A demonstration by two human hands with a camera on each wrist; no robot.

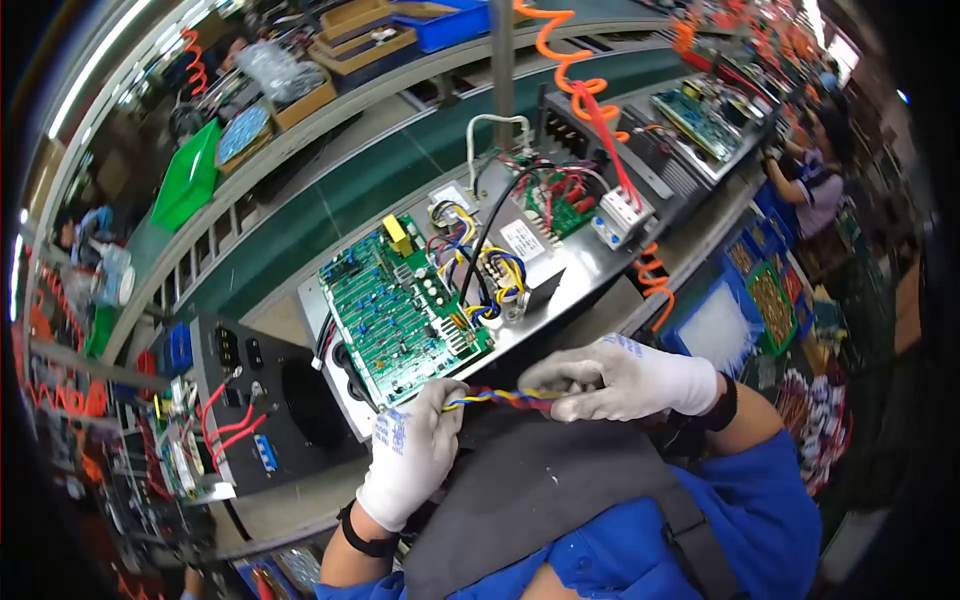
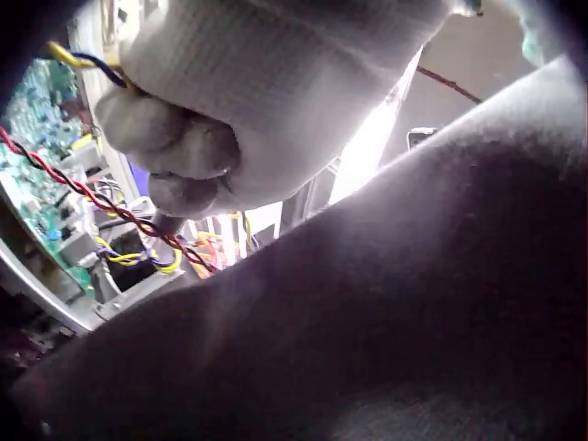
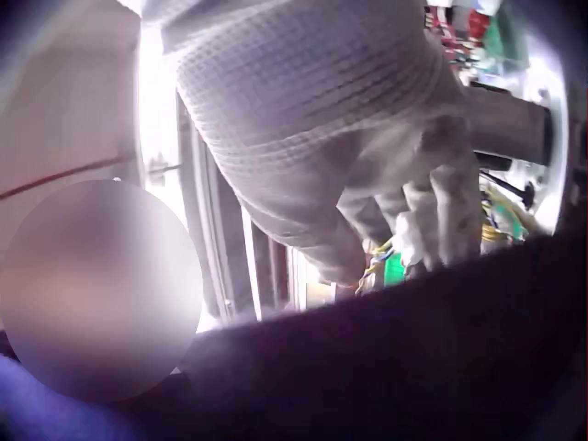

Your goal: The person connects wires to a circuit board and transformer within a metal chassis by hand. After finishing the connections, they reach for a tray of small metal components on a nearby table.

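Both hands wear white gloves and hold a twisted cable bundle (image 1: 490, 398) with yellow, blue and red wires, just in front of the green circuit board (image 1: 385, 320). The left hand (image 1: 415, 445) pinches its left end; in the left wrist view that hand (image 2: 248, 110) has curled fingers, and a red-black twisted pair (image 2: 110, 207) runs below them. The right hand (image 1: 630, 382) grips the other end between thumb and fingers. In the right wrist view the fingers of this hand (image 3: 367, 165) bend down around a yellow-blue wire (image 3: 372, 268) and a white piece (image 3: 407, 239).
The board sits in a metal chassis (image 1: 545, 290) with more wiring and a transformer. A black unit (image 1: 270, 400) with red wires stands at left. Behind are a green bin (image 1: 188, 178) and a blue tray (image 1: 445, 25); orange coiled hoses (image 1: 560, 50) hang down. Another person (image 1: 810, 185) is at right.
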